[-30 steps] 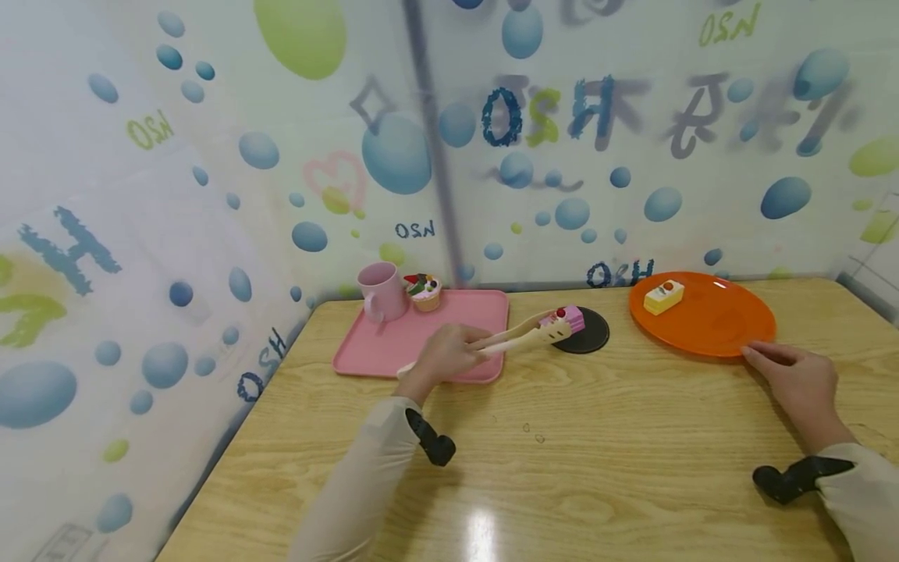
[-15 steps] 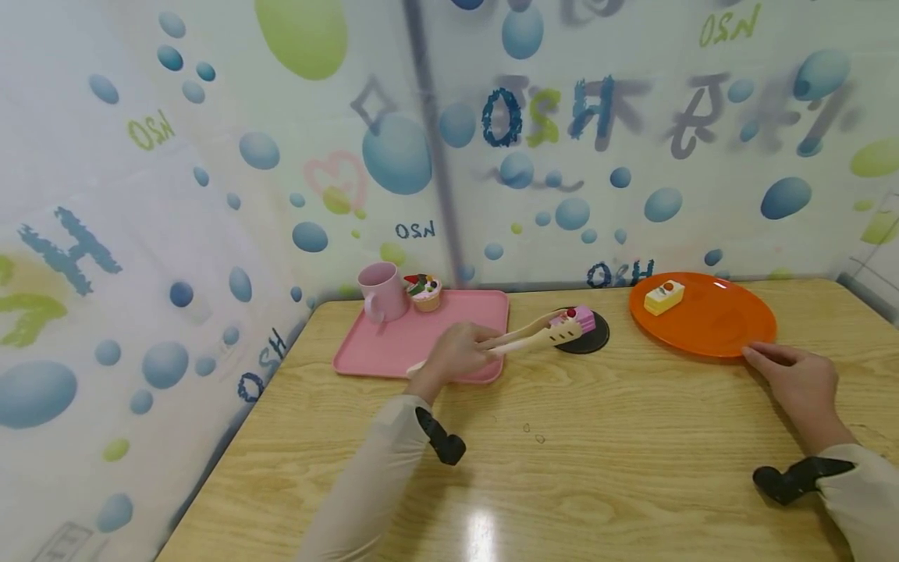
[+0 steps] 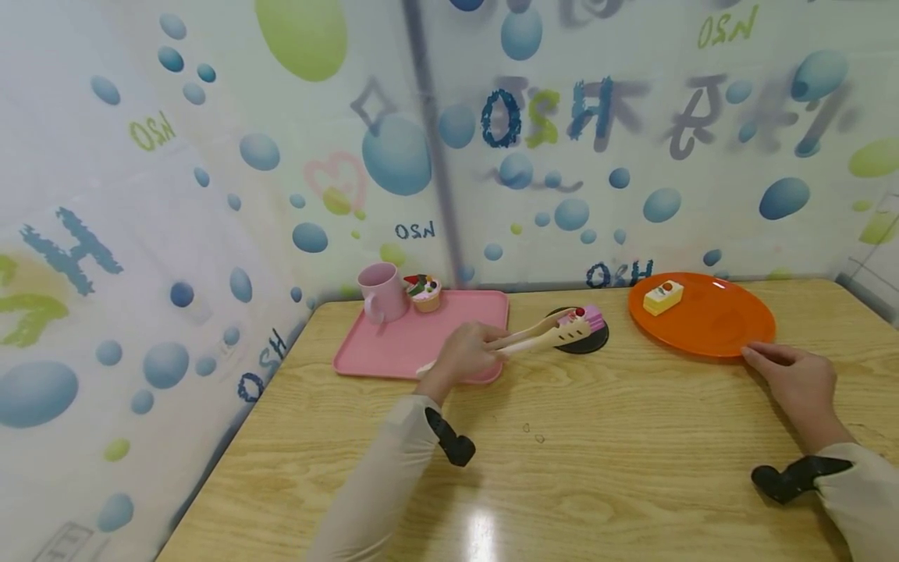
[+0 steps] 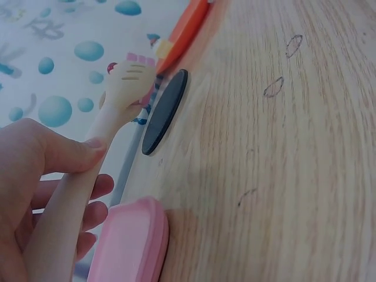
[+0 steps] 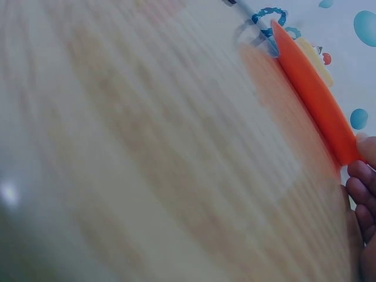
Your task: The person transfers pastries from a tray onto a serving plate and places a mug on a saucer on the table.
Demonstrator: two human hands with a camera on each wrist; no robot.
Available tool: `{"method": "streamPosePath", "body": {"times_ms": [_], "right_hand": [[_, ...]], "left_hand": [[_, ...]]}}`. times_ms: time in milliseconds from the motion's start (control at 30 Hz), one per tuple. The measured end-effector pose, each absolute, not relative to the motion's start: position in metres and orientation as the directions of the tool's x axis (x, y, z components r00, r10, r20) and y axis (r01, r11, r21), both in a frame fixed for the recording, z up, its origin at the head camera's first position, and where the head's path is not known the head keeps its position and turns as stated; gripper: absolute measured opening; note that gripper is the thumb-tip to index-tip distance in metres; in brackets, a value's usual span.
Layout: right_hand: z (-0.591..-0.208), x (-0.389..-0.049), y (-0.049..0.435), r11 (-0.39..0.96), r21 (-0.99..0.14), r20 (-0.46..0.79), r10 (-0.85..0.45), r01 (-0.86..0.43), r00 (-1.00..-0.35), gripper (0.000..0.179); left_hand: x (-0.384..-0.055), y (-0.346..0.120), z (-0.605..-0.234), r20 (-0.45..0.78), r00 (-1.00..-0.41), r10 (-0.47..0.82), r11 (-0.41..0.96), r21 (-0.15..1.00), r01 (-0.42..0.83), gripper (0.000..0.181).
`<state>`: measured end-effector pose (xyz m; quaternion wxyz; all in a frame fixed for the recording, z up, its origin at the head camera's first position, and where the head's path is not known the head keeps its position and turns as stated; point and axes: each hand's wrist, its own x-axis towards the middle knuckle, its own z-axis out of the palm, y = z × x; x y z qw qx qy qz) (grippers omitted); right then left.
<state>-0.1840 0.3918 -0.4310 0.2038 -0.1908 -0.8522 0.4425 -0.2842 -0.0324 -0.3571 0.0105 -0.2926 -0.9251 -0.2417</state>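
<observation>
My left hand grips cream-coloured tongs, thumb along one arm and fingers curled round the other side in the left wrist view. Between the slotted tips sits a small pink toy cake topped with a red berry. It hangs above the black round coaster, clear of it in the left wrist view. My right hand pinches the near right rim of the orange plate, thumb on top and fingers below. On that plate lies a yellow toy cake slice with white topping.
A pink tray stands at the left, partly behind my left hand. It bears a pink mug and a toy cupcake. A patterned wall covering rises right behind the table's back edge.
My left hand has moved to the right, carrying the pink cake in the tongs further across the coaster toward the orange plate. The right hand and plate have stayed in place.
</observation>
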Motion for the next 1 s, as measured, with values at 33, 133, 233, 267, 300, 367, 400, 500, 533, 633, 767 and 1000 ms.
{"method": "streamPosePath", "body": {"times_ms": [33, 133, 233, 267, 300, 367, 400, 500, 533, 633, 767, 1000], "right_hand": [[-0.431, -0.184, 0.392, 0.535, -0.833, 0.182, 0.505, 0.142, -0.844, 0.061], [-0.43, -0.184, 0.391, 0.54, -0.83, 0.186, 0.505, 0.14, -0.843, 0.061], [-0.429, -0.185, 0.39, 0.554, -0.82, 0.189, 0.499, 0.144, -0.846, 0.063], [-0.429, -0.186, 0.39, 0.556, -0.818, 0.188, 0.499, 0.146, -0.846, 0.063], [-0.429, -0.186, 0.39, 0.557, -0.818, 0.188, 0.498, 0.146, -0.846, 0.063], [-0.429, -0.186, 0.39, 0.556, -0.818, 0.189, 0.499, 0.146, -0.846, 0.063], [-0.429, -0.186, 0.391, 0.555, -0.819, 0.188, 0.501, 0.147, -0.845, 0.063], [-0.429, -0.185, 0.391, 0.551, -0.821, 0.183, 0.499, 0.147, -0.847, 0.063], [-0.429, -0.185, 0.39, 0.552, -0.82, 0.18, 0.498, 0.15, -0.848, 0.062], [-0.429, -0.184, 0.39, 0.551, -0.819, 0.169, 0.494, 0.157, -0.853, 0.061], [-0.43, -0.184, 0.39, 0.545, -0.823, 0.159, 0.493, 0.161, -0.855, 0.061], [-0.43, -0.185, 0.39, 0.542, -0.824, 0.154, 0.493, 0.163, -0.857, 0.061]], "left_hand": [[-0.284, -0.032, -0.357, 0.155, -0.832, 0.533, 0.714, 0.446, 0.541, 0.031], [-0.284, -0.029, -0.357, 0.143, -0.837, 0.528, 0.719, 0.449, 0.531, 0.032], [-0.285, -0.028, -0.358, 0.145, -0.835, 0.531, 0.722, 0.438, 0.535, 0.031], [-0.285, -0.027, -0.358, 0.145, -0.834, 0.532, 0.723, 0.436, 0.537, 0.031], [-0.285, -0.027, -0.359, 0.146, -0.833, 0.533, 0.723, 0.434, 0.538, 0.031], [-0.286, -0.026, -0.36, 0.148, -0.831, 0.537, 0.725, 0.424, 0.544, 0.031], [-0.286, -0.026, -0.36, 0.145, -0.832, 0.535, 0.727, 0.421, 0.542, 0.032], [-0.286, -0.025, -0.361, 0.143, -0.83, 0.539, 0.732, 0.408, 0.546, 0.033], [-0.286, -0.024, -0.361, 0.143, -0.829, 0.54, 0.734, 0.402, 0.548, 0.033], [-0.285, -0.022, -0.36, 0.144, -0.827, 0.543, 0.731, 0.405, 0.55, 0.032], [-0.283, -0.02, -0.36, 0.147, -0.825, 0.545, 0.724, 0.414, 0.552, 0.031], [-0.283, -0.017, -0.36, 0.16, -0.817, 0.554, 0.714, 0.413, 0.565, 0.031]]}}
